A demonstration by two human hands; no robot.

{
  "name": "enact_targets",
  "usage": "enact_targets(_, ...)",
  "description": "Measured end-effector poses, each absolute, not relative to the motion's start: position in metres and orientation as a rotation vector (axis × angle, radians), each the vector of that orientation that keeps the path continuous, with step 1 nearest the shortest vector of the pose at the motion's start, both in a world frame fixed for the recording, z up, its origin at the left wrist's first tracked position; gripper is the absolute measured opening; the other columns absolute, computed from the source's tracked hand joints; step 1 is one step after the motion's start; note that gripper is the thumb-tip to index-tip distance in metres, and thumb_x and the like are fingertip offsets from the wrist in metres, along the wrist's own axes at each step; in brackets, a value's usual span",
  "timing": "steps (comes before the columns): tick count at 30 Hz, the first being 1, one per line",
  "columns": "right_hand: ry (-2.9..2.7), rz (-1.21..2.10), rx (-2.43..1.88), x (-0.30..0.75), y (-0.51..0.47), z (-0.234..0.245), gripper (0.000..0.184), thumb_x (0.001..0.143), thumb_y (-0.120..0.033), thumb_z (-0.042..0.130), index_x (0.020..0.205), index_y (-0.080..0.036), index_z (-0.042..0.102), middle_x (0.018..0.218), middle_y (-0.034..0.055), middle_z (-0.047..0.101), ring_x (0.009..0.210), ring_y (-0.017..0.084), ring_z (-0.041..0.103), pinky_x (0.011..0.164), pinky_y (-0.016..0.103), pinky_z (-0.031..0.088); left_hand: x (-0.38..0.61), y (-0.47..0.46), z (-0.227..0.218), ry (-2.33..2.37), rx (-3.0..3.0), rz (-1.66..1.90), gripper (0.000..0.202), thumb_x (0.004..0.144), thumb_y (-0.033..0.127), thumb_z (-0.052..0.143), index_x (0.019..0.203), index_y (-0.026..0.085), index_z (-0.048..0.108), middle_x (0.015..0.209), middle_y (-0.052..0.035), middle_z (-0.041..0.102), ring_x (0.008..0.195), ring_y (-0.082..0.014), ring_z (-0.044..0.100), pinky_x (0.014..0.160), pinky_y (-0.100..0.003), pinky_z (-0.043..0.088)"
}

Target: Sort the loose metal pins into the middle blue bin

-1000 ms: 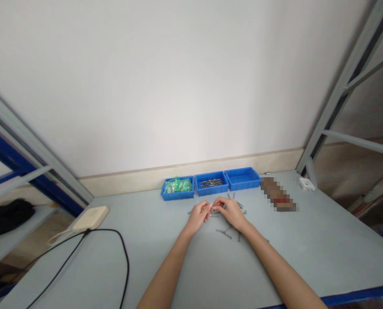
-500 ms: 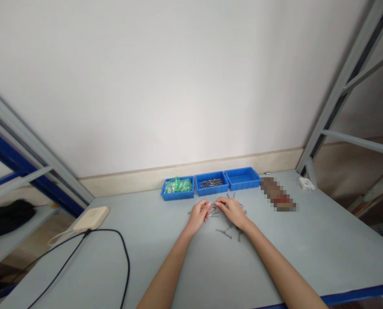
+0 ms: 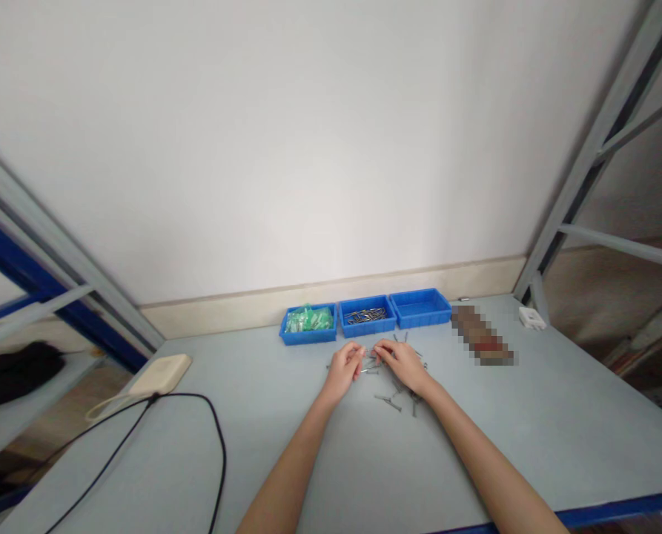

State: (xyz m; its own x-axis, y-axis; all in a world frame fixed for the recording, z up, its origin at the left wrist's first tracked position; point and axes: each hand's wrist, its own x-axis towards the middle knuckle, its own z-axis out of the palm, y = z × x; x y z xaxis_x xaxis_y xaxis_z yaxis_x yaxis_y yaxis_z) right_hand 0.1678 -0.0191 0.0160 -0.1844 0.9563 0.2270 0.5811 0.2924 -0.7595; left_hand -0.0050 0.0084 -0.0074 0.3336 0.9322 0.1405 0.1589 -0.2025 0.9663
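My left hand (image 3: pixel 342 374) is closed in a pinch just in front of the blue bins, its thumb and fingertips together. Facing it, my right hand (image 3: pixel 405 365) is also pinched, with the fingertips a short gap away. Whatever either hand holds is too small to make out. Under and around both hands lie several loose metal screws (image 3: pixel 388 403) on the grey table (image 3: pixel 353 475), some hidden by the right hand. Behind them stands the middle blue bin (image 3: pixel 368 328), with a heap of screw-like metal pieces (image 3: pixel 366 317) inside.
A left blue bin (image 3: pixel 309 340) holds green-and-clear plastic bags (image 3: pixel 310 319); a right blue bin (image 3: pixel 422 320) stands beside the middle one. Farther right are a blurred brown object (image 3: pixel 478 334) and a white adapter (image 3: pixel 531 319). A cream box (image 3: pixel 160 373) and black cable (image 3: pixel 222 445) lie left.
The view has shifted very slightly. Both hands stay pinched in nearly the same place, and the screws and bins have not visibly moved.
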Motion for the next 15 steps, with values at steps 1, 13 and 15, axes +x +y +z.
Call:
enact_targets(1,-1.869,0.688,-1.381,0.168,-0.0189,0.0156,0.031,0.093,-0.032,0.042,0.078,-0.02,0.066,0.077,0.0017,0.07,0.073,0.016,0.062,0.071,0.026,0.041,-0.0053,0.0081,-0.0071,1.006,1.635,0.992,0.045,0.082,0.061,0.048,0.068,0.018,0.048,0.045,0.0066,0.042,0.041,-0.0088,0.037,0.046,-0.022,0.029)
enact_targets(13,-1.802,0.696,-1.376,0.1699,-0.0155,0.0108,0.026,0.09,-0.036,0.047,0.085,-0.02,0.067,0.082,0.0031,0.072,0.077,0.018,0.063,0.072,0.026,0.042,-0.0053,0.0109,-0.0118,1.009,1.595,0.996,0.046,0.078,0.064,0.052,0.084,0.018,0.051,0.044,0.0089,0.042,0.038,-0.009,0.035,0.043,-0.022,0.027)
enact_targets(15,-1.818,0.694,-1.368,0.1702,-0.0156,0.0108,0.029,0.091,-0.037,0.046,0.081,-0.02,0.067,0.079,0.0027,0.071,0.075,0.017,0.063,0.071,0.026,0.041,-0.0052,0.0107,-0.0106,1.023,1.624,0.998,0.046,0.079,0.064,0.049,0.072,0.018,0.05,0.044,0.0074,0.042,0.04,-0.009,0.036,0.045,-0.022,0.029)
